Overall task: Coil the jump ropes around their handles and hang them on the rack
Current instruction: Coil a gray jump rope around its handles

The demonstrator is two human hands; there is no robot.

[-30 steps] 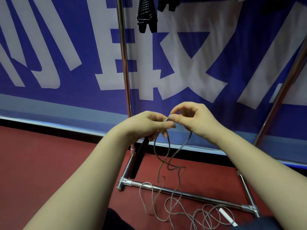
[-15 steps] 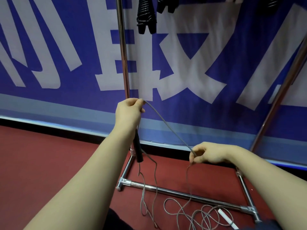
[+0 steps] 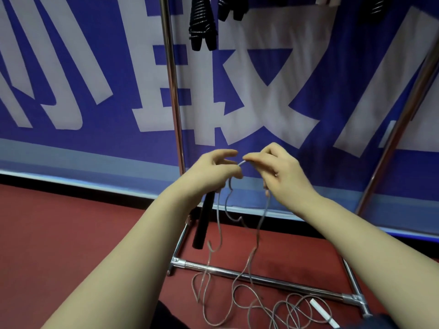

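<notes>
Two hands (image 3: pixel 213 172) (image 3: pixel 280 173), one grey rope (image 3: pixel 263 216), one black handle (image 3: pixel 204 222), one metal rack (image 3: pixel 261 279), one banner (image 3: pixel 71 138).

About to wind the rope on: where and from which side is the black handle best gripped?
Likely its top end, from above, as the left hand holds it: the black handle hangs down, leaving its shaft free for the grey rope.

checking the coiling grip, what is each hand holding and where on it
The left hand grips the black cylindrical handle at its top end; the right hand pinches the thin grey rope near that end.
</notes>
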